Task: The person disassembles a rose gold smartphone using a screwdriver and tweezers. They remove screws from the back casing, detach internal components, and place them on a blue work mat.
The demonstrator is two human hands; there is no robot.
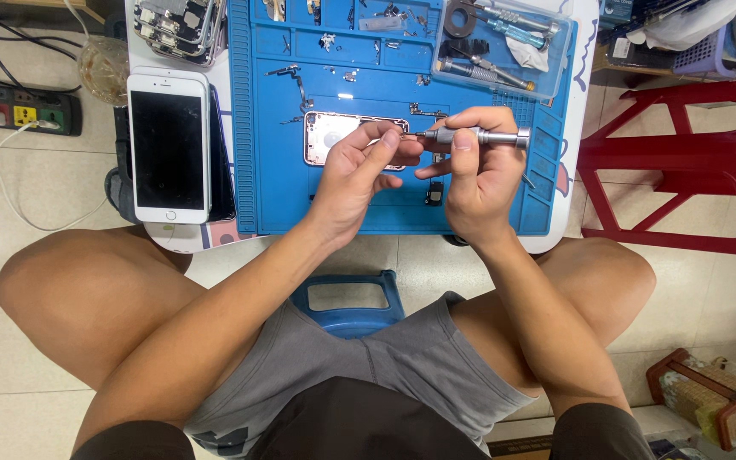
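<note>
Two hands meet over a blue work mat [266,196], and between them lies a slim grey screwdriver [480,136], held level just above the mat's middle. The right hand [479,183] is wrapped around the driver's shaft, thumb on top and fingers curled under it, tip pointing toward the left hand [359,175]. The left hand's thumb and forefinger are pinched narrow at the driver's tip; whether a screw sits between them is too small to tell. Directly under the left fingers, on the mat, lies an opened phone housing [330,135], pinkish at the rim. Small screws and metal brackets [296,78] are scattered over the mat's far half. At the mat's far right corner stands a clear tray of tools [504,43]. Just beside the mat's left edge lies a white phone [169,146], screen dark and facing up. Well apart from the mat, on the right, stands a red plastic stool [683,162].
</note>
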